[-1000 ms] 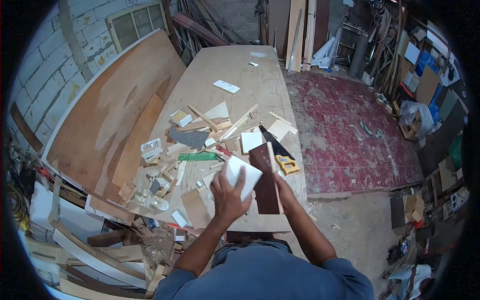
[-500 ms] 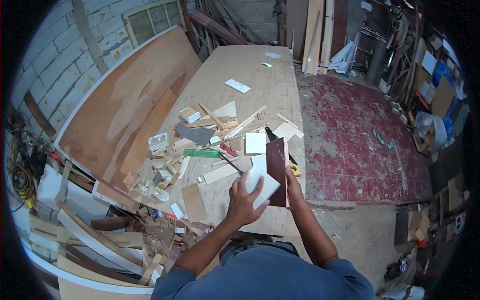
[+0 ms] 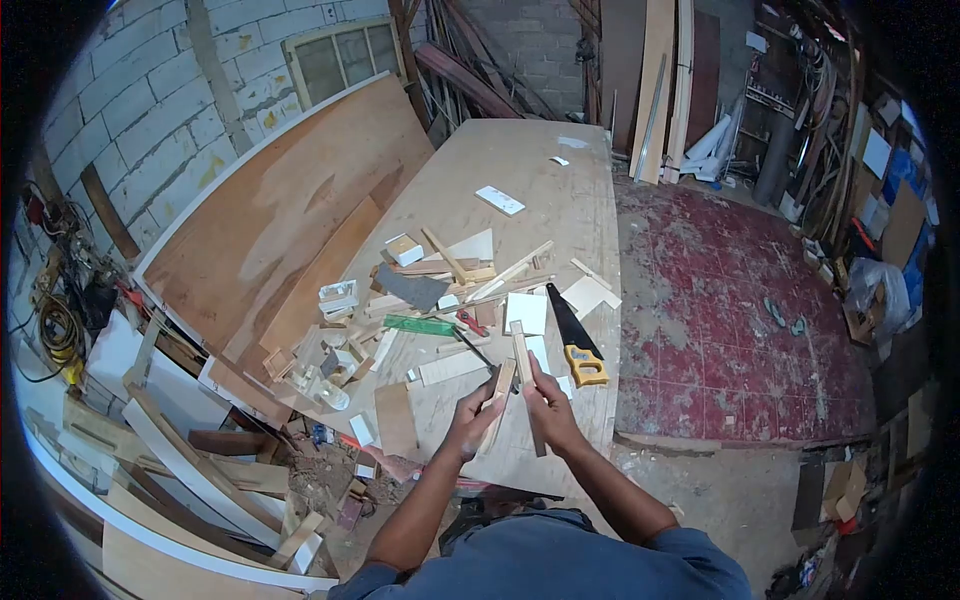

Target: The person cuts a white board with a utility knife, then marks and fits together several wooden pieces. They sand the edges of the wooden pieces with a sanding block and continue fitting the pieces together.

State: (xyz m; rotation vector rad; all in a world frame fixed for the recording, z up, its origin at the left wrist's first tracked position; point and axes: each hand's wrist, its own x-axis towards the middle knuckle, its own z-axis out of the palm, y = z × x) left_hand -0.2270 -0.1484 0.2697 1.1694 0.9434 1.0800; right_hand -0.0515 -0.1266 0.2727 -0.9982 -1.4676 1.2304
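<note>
My left hand is closed on a small wooden board, now seen along its pale edge. Just beside it, my right hand grips a second wooden board, also edge-on and standing nearly upright. The two boards are close together above the near end of the plywood table. Right of my right hand lies a handsaw with a yellow handle and dark blade. Beyond the boards is a white square piece. A thin dark rod points toward my left hand.
Wood offcuts, a green strip, a red tool and a grey sheet lie scattered on the table. A large panel leans along the left. Red tiled floor stretches out to the right.
Both boards have turned from showing their white and dark red faces to edge-on, side by side. The handsaw, mostly covered before, now shows fully. The view has shifted slightly.
</note>
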